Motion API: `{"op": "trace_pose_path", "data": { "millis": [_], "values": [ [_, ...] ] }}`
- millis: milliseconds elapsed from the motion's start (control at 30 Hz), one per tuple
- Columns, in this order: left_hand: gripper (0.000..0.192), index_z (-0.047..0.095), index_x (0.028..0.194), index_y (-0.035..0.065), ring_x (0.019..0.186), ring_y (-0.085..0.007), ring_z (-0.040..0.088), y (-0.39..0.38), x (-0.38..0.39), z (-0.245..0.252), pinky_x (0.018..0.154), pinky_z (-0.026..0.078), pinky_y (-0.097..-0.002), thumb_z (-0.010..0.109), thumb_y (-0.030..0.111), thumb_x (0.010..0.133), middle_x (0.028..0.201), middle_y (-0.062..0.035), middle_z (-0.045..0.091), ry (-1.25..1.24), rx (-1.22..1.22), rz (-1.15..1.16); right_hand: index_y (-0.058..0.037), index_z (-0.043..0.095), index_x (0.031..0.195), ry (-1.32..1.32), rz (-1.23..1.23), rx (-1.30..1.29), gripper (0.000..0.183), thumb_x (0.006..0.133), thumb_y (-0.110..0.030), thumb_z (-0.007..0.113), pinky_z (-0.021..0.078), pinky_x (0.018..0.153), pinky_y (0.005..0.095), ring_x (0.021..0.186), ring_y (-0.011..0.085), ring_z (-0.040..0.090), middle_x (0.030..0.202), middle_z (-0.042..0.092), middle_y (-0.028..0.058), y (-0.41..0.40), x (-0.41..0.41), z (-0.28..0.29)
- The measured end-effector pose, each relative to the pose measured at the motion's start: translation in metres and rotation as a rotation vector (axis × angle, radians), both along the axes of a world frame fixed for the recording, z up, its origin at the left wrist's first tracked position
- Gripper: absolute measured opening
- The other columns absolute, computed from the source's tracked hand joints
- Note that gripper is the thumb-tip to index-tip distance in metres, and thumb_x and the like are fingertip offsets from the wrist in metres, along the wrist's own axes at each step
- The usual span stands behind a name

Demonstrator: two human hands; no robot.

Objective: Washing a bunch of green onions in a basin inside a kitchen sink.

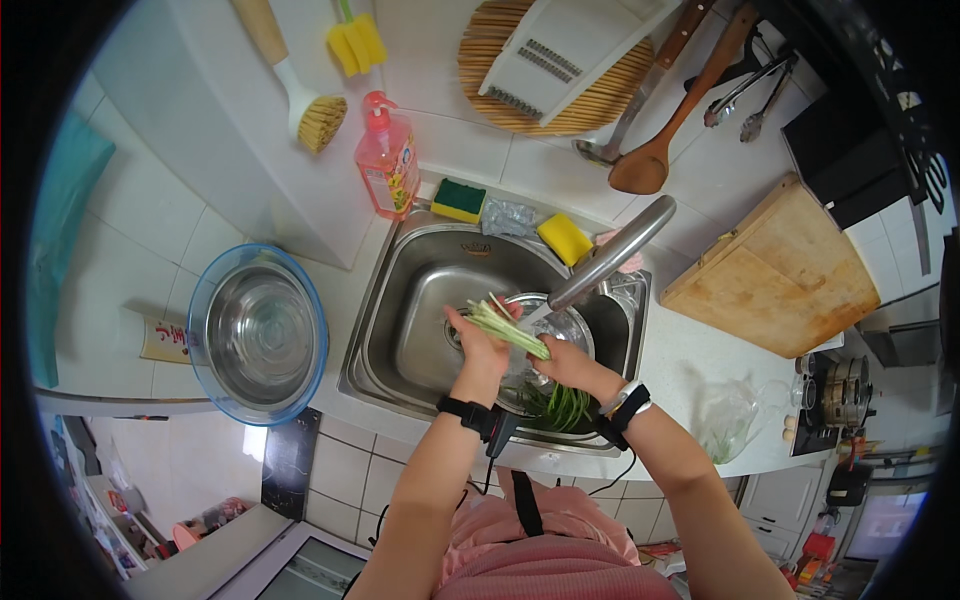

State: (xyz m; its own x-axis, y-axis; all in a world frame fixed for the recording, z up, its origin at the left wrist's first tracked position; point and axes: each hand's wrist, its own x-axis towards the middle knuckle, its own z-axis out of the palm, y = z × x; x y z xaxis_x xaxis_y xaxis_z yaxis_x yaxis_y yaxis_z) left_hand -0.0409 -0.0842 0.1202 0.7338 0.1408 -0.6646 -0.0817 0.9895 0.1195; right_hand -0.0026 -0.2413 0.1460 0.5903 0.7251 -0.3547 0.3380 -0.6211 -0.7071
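A bunch of green leafy stalks (504,328) lies across both hands over the stainless steel sink (420,352). My left hand (480,339) is turned palm up beneath the pale stem ends, its thumb and fingers spread apart. Closed around the bunch, my right hand (561,361) holds it at the right, and the dark green leaves (566,407) hang below that hand. Water seems to run from the steel faucet (615,251) beside the stems. Under the hands, a round metal bowl (576,330) sits in the sink, partly hidden by the hands and stalks.
Left of the sink stand nested glass and steel bowls (264,337). A pink soap bottle (388,169), a green-and-yellow sponge (459,200) and a yellow sponge (565,238) line the back edge. At right are a wooden cutting board (780,270) and a clear plastic bag (727,420).
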Motion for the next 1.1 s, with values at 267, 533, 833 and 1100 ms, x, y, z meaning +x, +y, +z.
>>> {"op": "trace_pose_path", "data": {
  "millis": [267, 533, 833, 1100],
  "values": [
    [0.034, 0.054, 0.104, 0.0041, 0.084, -0.0148, 0.054, -0.014, -0.006, 0.015, 0.077, 0.040, -0.0303, 0.053, 0.033, 0.086, 0.092, -0.0069, 0.059, -0.101, 0.551, -0.286, -0.0033, 0.046, 0.108, -0.102, -0.038, 0.079, 0.042, 0.073, -0.022, 0.059, 0.0445, 0.072, 0.0405, 0.083, 0.0371, 0.056, 0.087, 0.058, 0.0222, 0.025, 0.011, 0.001],
    [0.017, 0.048, 0.076, 0.0043, 0.071, -0.0167, 0.052, 0.025, 0.011, 0.042, 0.074, 0.046, -0.0314, 0.055, 0.017, 0.084, 0.069, -0.0026, 0.047, -0.139, 0.327, 0.066, -0.0010, 0.046, 0.108, -0.099, -0.139, 0.209, 0.046, 0.073, -0.024, 0.062, 0.0442, 0.074, 0.0408, 0.084, 0.0386, 0.055, 0.088, 0.057, 0.0237, 0.036, 0.009, -0.013],
    [0.022, 0.047, 0.075, 0.0075, 0.068, -0.0147, 0.051, 0.029, 0.016, 0.057, 0.069, 0.047, -0.0298, 0.064, 0.020, 0.080, 0.068, -0.0006, 0.046, -0.094, 0.360, -0.024, -0.0034, 0.050, 0.112, 0.193, -0.056, 0.180, 0.052, 0.073, -0.034, 0.066, 0.0421, 0.082, 0.0331, 0.093, 0.0308, 0.056, 0.098, 0.058, 0.0208, 0.034, 0.039, 0.009],
    [0.018, 0.046, 0.077, 0.0080, 0.059, -0.0148, 0.042, 0.027, 0.019, 0.051, 0.072, 0.044, -0.0327, 0.059, 0.018, 0.080, 0.064, -0.0010, 0.041, -0.208, 0.224, -0.039, 0.0001, 0.049, 0.115, 0.384, 0.032, 0.364, 0.063, 0.070, -0.039, 0.070, 0.0379, 0.087, 0.0266, 0.094, 0.0196, 0.052, 0.097, 0.059, 0.0131, 0.027, 0.036, 0.030]
  ]
}}
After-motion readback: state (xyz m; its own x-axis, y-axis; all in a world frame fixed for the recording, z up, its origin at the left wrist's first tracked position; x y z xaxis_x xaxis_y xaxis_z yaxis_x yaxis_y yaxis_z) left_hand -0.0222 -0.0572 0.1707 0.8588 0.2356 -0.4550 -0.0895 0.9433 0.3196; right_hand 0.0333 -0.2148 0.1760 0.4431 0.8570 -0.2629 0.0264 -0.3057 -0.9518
